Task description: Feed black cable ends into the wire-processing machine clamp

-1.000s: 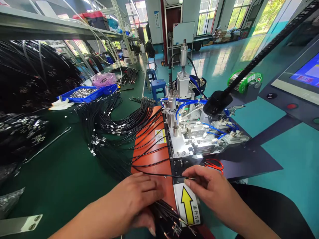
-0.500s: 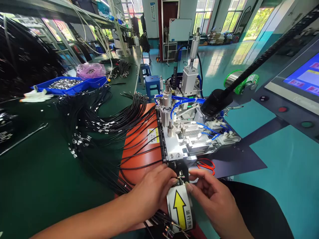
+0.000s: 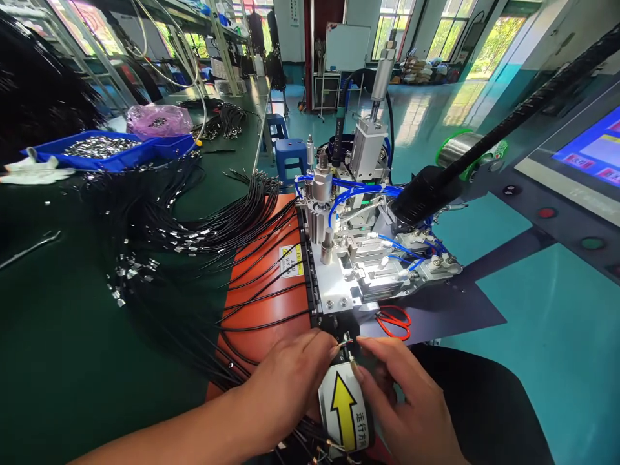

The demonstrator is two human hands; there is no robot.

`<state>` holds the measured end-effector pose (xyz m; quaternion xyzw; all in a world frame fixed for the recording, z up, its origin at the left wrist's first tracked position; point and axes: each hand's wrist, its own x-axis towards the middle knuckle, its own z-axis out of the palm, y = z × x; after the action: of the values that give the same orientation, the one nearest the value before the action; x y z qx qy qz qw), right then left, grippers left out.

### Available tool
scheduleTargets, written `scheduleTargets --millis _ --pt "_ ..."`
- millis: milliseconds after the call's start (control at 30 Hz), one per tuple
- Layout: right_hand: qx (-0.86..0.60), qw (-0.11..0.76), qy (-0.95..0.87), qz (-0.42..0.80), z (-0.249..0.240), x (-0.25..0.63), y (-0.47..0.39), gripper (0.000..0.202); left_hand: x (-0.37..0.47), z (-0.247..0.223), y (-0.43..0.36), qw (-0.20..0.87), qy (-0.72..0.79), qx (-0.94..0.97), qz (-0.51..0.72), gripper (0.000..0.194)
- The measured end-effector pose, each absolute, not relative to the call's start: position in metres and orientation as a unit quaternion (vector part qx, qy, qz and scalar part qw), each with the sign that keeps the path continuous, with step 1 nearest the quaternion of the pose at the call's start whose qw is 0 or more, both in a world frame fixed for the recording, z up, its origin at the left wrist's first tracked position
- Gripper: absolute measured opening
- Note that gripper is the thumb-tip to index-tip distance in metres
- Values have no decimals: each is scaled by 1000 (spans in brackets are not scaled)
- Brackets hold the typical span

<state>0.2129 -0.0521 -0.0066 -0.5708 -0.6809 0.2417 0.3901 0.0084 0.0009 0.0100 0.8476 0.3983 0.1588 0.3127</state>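
Pinched by the left hand (image 3: 298,368), one cable end (image 3: 343,343) sits at lower centre; the right hand (image 3: 407,394) has thumb and forefinger apart beside it. One yellow arrow (image 3: 345,413) lies just below, two blue stools (image 3: 291,152) upper centre.

A white label (image 3: 329,395) on the near end of the black track (image 3: 341,321) bears a yellow arrow (image 3: 344,413) pointing toward the machine (image 3: 372,258), with 运行方向 ("running direction") down its right side. Lettering on the orange cover's (image 3: 285,306) yellow-and-white sticker (image 3: 291,260), the touchscreen (image 3: 593,152) and the wall notice (image 3: 294,11) is too small to read.
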Motion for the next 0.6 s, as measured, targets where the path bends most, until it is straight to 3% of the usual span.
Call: scheduleTargets --millis 600 --pt "-533 387 -747 94 -13 208 -51 27 11 2 2 268 399 857 186 19"
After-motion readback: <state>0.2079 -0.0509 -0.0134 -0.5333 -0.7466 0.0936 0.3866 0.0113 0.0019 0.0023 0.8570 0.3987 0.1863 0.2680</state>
